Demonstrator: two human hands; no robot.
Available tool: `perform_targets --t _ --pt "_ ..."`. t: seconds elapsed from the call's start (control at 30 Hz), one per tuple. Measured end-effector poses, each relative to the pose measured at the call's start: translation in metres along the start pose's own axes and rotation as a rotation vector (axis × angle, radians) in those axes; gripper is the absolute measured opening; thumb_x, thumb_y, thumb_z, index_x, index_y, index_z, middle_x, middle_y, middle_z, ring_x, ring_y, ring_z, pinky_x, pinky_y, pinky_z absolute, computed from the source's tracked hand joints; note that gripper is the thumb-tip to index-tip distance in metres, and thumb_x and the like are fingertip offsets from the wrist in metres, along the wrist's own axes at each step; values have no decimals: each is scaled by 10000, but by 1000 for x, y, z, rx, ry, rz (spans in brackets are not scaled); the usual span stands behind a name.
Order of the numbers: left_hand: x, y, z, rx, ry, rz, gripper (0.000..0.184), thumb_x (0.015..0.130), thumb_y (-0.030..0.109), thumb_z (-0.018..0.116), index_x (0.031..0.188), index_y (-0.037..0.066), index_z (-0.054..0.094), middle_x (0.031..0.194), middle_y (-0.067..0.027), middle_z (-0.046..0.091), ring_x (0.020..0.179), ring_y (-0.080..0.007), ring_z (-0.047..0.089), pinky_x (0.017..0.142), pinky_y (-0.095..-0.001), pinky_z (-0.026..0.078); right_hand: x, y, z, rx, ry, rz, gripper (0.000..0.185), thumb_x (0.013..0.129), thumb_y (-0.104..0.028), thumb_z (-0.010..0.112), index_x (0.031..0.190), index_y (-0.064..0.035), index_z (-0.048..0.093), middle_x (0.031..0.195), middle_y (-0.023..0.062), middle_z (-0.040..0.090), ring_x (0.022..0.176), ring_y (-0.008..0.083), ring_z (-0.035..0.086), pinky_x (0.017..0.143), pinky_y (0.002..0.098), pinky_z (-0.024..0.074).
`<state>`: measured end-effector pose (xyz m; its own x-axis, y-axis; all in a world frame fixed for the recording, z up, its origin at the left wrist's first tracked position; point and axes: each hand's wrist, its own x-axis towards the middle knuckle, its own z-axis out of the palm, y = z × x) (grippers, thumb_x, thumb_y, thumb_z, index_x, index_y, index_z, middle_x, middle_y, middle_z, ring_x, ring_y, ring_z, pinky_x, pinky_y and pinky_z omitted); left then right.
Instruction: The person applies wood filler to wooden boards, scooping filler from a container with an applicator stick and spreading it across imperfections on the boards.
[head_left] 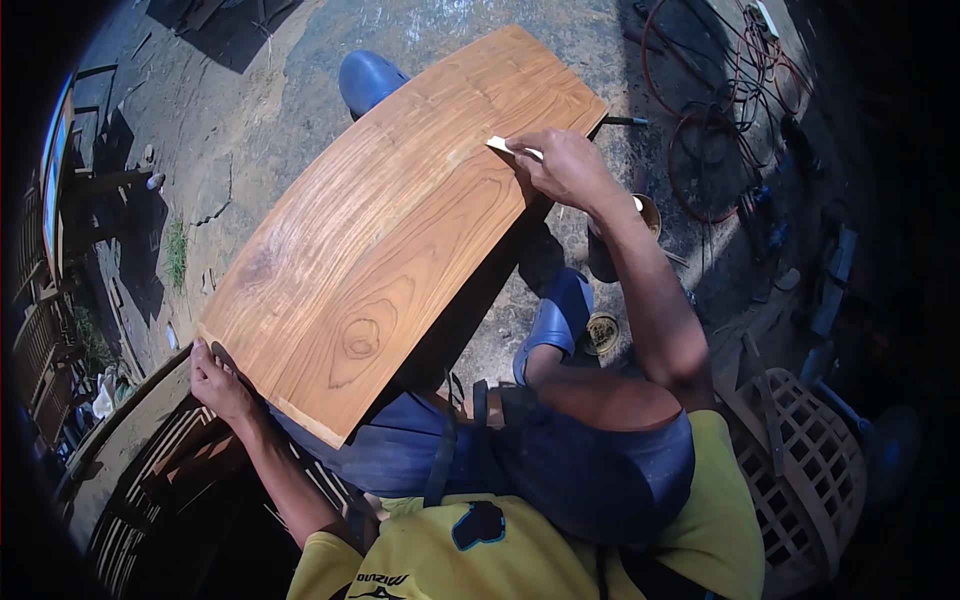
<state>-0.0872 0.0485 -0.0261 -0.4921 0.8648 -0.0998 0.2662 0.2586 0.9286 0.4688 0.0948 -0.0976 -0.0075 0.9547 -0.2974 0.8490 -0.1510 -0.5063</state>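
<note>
A long wooden board (360, 235) with brown grain lies slantwise across my lap. My left hand (218, 382) grips its lower left corner, thumb at the edge and the other fingers partly hidden. Near the far right end of the board, my right hand (568, 168) pinches a small flat white piece (513, 148) against the top surface. Whether that piece is folded sandpaper or a scraper, I cannot tell. Paler strips show along the board's near left end.
Blue shoes (369, 80) are on my feet on the concrete ground. A small round tin (602, 334) and a cup (648, 213) stand by my right leg. Tangled hoses (690, 150) lie at upper right. A wooden lattice piece (800, 460) rests at lower right.
</note>
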Motion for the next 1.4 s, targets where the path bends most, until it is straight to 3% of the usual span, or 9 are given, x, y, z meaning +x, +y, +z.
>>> perform_targets --t 0.23,0.37,0.43,0.63,0.8,1.03,1.13,1.3,1.4 --pt "-8 13 12 -8 3 -7 377 1079 277 565 1192 -71 650 1078 -113 697 952 -164 674 822 -271 536 29 23 -1 -119 -22 -181 279 988 -235 655 1233 -322 756 989 80 676 938 313 684 835 456 549" --pt "-4 7 5 9 17 -6 367 1082 273 561 1186 -66 654 1079 -112 701 953 -160 679 815 -270 538 62 39 -16 -219 -139 -162 296 984 -189 633 1209 -325 768 1083 86 690 1084 295 668 931 459 509" --pt "-1 5 3 5 16 -9 363 1083 270 558 1180 -66 655 1079 -112 702 958 -158 679 818 -270 538 71 42 -26 -323 -154 -231 269 989 -223 657 1210 -332 766 1006 86 659 982 288 668 891 445 514" --pt "-3 3 3 -4 7 5 366 1084 267 557 1162 -71 671 1038 -95 707 920 -140 669 800 -263 528 63 34 -25 -269 -125 -206 252 983 -269 672 1217 -281 766 1008 114 661 994 325 668 877 450 530" --pt "-9 9 14 18 38 59 374 1088 260 549 1132 -85 684 982 -82 704 867 -110 636 763 -245 503 55 36 -25 -153 -59 19 287 997 -235 604 1241 -238 754 1096 172 725 1038 363 697 892 485 557" --pt "-15 19 20 98 28 66 374 1095 253 531 1106 -87 689 973 -66 704 858 -92 618 749 -233 488 75 23 -4 -191 40 -60 288 1000 -236 620 1259 -222 747 1023 182 739 1001 392 705 874 492 559" --pt "-18 20 25 151 80 106 339 1080 253 557 1061 -41 725 743 69 535 656 -27 407 566 -227 295 68 1 -39 -370 -137 72 289 972 -187 629 1231 -192 758 1082 164 758 1015 372 713 892 487 554" --pt "-22 27 30 199 85 163 329 1076 205 543 1111 -68 723 786 44 566 695 -26 428 597 -219 332 9 -61 -9 362 -51 -217 322 969 -153 677 1288 -134 716 970 198 700 889 362 698 810 431 531" --pt "-21 31 34 239 112 246 340 1075 193 536 1137 -91 712 844 27 606 734 -35 462 634 -215 370 -10 -107 3 374 -57 -327 342 960 -134 682 1296 -75 693 910 190 667 843 360 683 763 435 525"
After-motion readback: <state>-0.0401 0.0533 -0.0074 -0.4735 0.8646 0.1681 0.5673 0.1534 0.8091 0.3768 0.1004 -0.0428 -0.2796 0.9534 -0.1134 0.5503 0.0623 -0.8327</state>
